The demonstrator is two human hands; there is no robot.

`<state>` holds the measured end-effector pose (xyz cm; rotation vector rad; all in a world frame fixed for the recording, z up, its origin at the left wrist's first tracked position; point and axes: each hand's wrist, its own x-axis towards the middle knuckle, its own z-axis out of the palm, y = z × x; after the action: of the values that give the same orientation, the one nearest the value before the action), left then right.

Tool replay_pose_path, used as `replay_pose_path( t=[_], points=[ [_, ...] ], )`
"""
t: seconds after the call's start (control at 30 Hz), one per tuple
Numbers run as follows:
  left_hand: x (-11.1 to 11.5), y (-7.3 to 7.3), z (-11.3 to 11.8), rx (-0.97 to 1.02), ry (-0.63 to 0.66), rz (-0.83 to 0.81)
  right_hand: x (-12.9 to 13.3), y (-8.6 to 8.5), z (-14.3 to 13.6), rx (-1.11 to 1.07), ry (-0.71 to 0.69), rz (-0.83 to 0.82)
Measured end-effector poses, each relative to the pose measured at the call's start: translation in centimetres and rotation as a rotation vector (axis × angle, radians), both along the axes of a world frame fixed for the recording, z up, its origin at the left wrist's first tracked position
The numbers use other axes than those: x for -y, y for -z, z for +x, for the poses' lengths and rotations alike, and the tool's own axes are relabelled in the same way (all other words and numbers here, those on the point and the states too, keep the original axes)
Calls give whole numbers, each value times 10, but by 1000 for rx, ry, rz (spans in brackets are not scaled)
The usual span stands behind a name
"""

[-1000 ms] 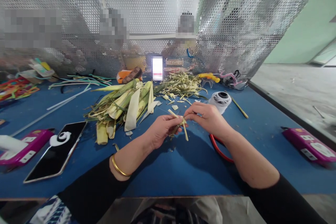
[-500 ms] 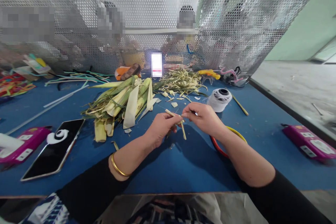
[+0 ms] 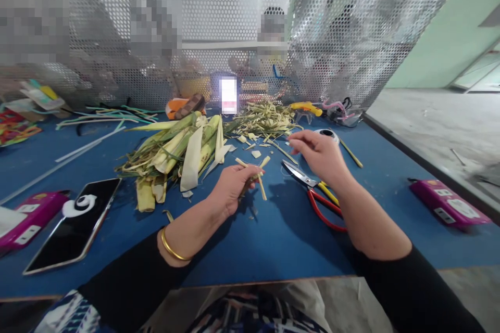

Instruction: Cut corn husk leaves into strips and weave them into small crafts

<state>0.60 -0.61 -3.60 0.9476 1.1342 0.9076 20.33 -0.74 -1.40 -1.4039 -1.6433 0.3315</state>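
Note:
Pinched in my left hand [image 3: 234, 184] are a few pale husk strips [image 3: 262, 186] that cross one another at the fingertips. My right hand [image 3: 318, 153] is raised to the right, its thumb and index finger drawn close together; whatever they hold, perhaps a thin thread, is too small to make out. Below it lie scissors [image 3: 300, 173] with red and yellow handles, partly covered by my right forearm. Behind that hand a white spool [image 3: 327, 133] is mostly hidden. A bundle of corn husks [image 3: 172, 153] lies left of my left hand.
On the blue table [image 3: 234, 250] are a black phone [image 3: 76, 223], magenta boxes at left [image 3: 33, 218] and right [image 3: 449, 202], and shredded husk [image 3: 269, 118]. A lit screen [image 3: 228, 94] stands before the perforated metal screen [image 3: 219, 10]. People are blurred beyond it.
My right hand has moved up and right, away from my left hand, and now covers most of the spool. The scissors' blades have come into view. My left hand still grips the strips.

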Motion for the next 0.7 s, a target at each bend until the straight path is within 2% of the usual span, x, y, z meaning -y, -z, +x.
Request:
replay_pose_path(
  t=[0.07, 0.13, 0.2, 0.33, 0.4, 0.57, 0.63, 0.7],
  points=[
    [-2, -1, -1, 15, -19, -12, 2, -5, 11, 68, 136, -3],
    [-3, -1, -2, 33, -27, -23, 4, -6, 19, 182, 198, -54],
    [-5, -1, -2, 52, -30, -27, 6, -2, 23, 313, 167, -127],
    [-7, 0, -1, 66, -52, -50, 5, 15, 21, 518, -20, -258],
    [-6, 0, -1, 68, -54, -62, 2, 23, 16, 608, -58, -287],
    [-4, -4, -2, 69, -36, -85, -1, 33, 8, 852, -45, -281],
    [-4, -6, -2, 71, -30, -95, 0, 31, 8, 857, -43, -230],
    [-4, -6, -2, 77, -21, -104, 0, 28, 11, 744, -30, -139]
  ],
)
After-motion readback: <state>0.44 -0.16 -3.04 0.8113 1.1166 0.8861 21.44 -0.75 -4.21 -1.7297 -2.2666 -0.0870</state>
